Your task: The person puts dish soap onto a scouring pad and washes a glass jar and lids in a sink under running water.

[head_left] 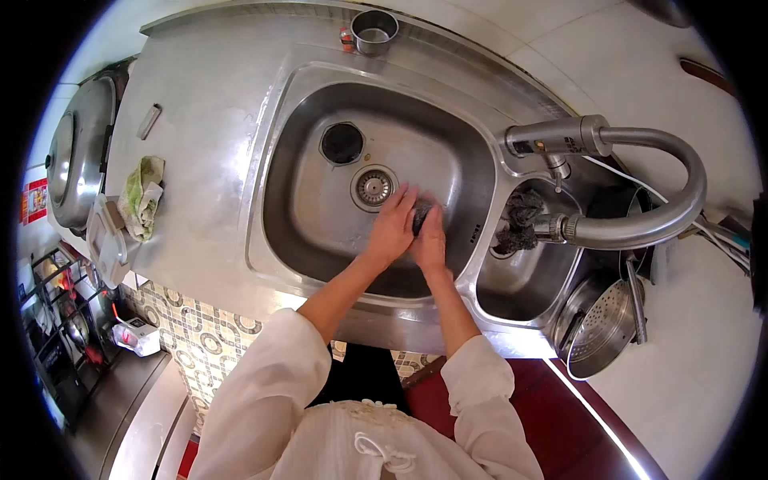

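Both hands are inside the large steel sink basin [316,208], right of the drain strainer [374,187]. A dark grey scrubber [421,214] sits between them. My left hand [392,228] touches its left side, fingers pointing away from me and partly bent. My right hand [430,238] is closed around its right side. A black round piece [342,143] lies at the basin's upper left. More dark scrubbing material [524,212] hangs at the faucet's spout end [552,228], over the small basin [520,288].
The curved faucet [672,160] arches at the right. A metal cup [374,32] stands behind the sink. On the left counter are a green-white cloth [142,196], a clear lid [108,240] and a lidded pan [84,152]. A steamer pot [600,328] sits at the right.
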Motion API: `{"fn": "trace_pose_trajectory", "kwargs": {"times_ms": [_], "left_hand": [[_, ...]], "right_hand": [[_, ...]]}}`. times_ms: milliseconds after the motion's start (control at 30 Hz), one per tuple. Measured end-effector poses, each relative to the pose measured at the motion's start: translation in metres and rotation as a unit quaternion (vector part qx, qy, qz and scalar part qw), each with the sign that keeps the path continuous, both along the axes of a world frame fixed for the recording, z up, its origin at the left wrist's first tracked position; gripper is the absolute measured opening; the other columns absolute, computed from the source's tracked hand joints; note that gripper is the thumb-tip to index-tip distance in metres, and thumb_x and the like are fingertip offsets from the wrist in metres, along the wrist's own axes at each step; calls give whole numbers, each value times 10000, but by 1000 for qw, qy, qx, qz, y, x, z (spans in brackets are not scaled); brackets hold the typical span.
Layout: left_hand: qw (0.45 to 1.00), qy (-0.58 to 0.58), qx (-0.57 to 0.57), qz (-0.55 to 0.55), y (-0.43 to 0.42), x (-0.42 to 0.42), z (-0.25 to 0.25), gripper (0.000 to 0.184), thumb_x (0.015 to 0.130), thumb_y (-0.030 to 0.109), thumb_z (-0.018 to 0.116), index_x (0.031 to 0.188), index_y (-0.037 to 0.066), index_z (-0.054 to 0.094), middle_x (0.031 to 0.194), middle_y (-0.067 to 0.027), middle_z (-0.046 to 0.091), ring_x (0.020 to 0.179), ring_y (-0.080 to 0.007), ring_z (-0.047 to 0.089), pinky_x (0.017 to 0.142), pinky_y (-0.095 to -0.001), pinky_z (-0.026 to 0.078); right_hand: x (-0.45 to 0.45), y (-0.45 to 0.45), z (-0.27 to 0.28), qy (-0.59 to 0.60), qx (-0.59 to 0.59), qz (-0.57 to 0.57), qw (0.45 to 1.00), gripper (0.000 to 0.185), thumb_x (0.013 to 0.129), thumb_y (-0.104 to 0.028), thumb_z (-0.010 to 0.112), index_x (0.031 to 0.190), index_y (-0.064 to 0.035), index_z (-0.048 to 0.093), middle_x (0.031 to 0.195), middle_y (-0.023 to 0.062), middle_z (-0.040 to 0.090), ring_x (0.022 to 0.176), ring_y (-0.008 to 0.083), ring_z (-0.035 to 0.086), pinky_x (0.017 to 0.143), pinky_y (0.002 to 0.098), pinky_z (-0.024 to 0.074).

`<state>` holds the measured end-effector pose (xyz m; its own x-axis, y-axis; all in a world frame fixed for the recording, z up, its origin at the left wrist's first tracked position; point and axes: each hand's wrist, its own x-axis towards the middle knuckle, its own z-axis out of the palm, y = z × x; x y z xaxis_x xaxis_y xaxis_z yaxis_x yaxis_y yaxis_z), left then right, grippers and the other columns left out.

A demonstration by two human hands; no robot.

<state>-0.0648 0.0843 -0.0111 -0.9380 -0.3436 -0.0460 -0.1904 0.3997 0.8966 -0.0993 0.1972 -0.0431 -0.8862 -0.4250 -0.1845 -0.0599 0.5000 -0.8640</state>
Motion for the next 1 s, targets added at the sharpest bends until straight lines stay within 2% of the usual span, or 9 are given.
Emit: {"fn": "trace_pose_trajectory", "kwargs": {"times_ms": [67,267,333,533,700,767,867,967,1000], "left_hand": [[999,-38,-11,-34,-3,-20,8,445,868,74,466,1310,45,428,1333,-222,420,1193,-398,426,1007,-414,353],[997,-29,-74,-23,2,11,18,487,849,74,486,1330,59,405,1334,-223,416,1120,-408,481,944,-429,411],[998,-45,-48,22,4,17,23,508,838,81,498,1335,58,400,1324,-215,432,1121,-391,491,955,-425,404],[979,-78,-146,-116,-2,-33,12,548,819,65,505,1352,50,380,1340,-204,417,1173,-378,458,968,-418,397],[997,-27,-76,20,0,7,17,460,808,141,532,1251,31,469,1266,-183,493,1169,-349,468,962,-398,397],[997,-27,-51,42,3,-2,18,453,803,132,536,1242,33,479,1253,-179,506,1166,-351,470,957,-400,402],[991,-49,-83,-98,-12,-39,16,524,834,74,506,1343,55,386,1254,-198,503,1163,-384,454,959,-419,403],[989,-103,1,-110,-12,-33,-14,506,871,96,496,1361,68,372,1265,-199,499,1169,-335,478,969,-378,396],[992,-98,80,11,-11,-20,-38,470,890,123,496,1345,62,394,1254,-183,517,1151,-295,498,958,-348,396]], "right_hand": [[7,1,-17,-121,-101,-54,986,439,935,-342,492,1267,-76,382,1222,106,475,1152,252,469,984,374,392],[10,-9,-7,-64,-179,-104,976,630,705,-64,671,1232,25,338,1193,244,423,1102,416,436,926,422,384],[7,-12,30,101,105,-9,989,473,964,-477,327,1301,-146,351,1288,52,424,1179,214,445,986,363,387],[10,-12,16,47,13,-42,998,485,893,-381,428,1283,-109,337,1258,100,417,1156,266,436,973,377,379],[11,-14,13,5,-54,-88,995,523,834,-302,513,1269,-78,326,1233,140,410,1137,309,428,961,388,373],[13,-12,11,112,91,-39,989,431,972,-468,313,1291,-178,340,1259,29,428,1173,188,427,999,357,367],[16,-4,-23,-99,-150,-129,975,507,927,-395,500,1299,-105,315,1228,94,433,1147,244,442,976,369,379],[16,-20,0,-58,-142,-140,978,694,803,-320,684,1293,-21,295,1219,176,414,1151,319,429,985,391,361],[18,-29,12,27,-2,-151,988,760,743,-297,734,1287,0,295,1231,203,399,1162,341,416,996,396,347]]}}
